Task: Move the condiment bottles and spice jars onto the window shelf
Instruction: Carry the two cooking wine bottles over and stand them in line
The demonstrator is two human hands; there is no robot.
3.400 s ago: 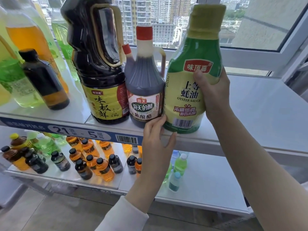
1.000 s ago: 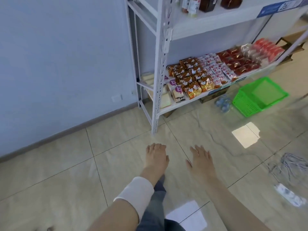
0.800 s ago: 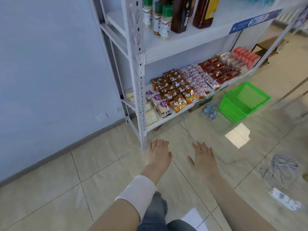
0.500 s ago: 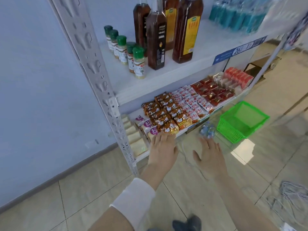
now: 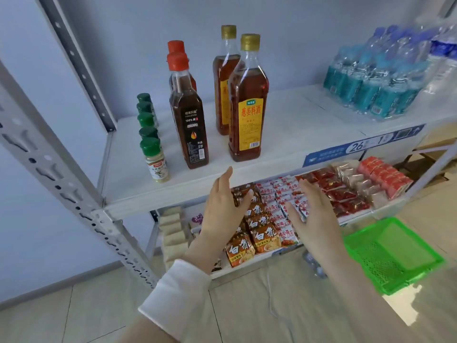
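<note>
On a white rack shelf [image 5: 284,144] stand two dark bottles with red caps [image 5: 188,115], two amber cooking-wine bottles with gold caps [image 5: 248,105], and a row of several green-capped spice jars [image 5: 154,159] at the left. My left hand [image 5: 223,206] is raised with straight fingers just below the shelf's front edge, under the dark bottle. My right hand [image 5: 312,209] is spread flat to its right, lower down. Both hold nothing and touch nothing.
Shrink-wrapped water bottles [image 5: 380,78] fill the shelf's right end. The lower shelf holds snack packets [image 5: 267,224]. A green plastic basket [image 5: 393,256] lies on the tiled floor at the right. A grey slotted upright [image 5: 57,174] stands at the left.
The view swung away from the window shelf, across the floor, up to this rack. Both empty hands rose from floor level towards the bottle shelf's front edge.
</note>
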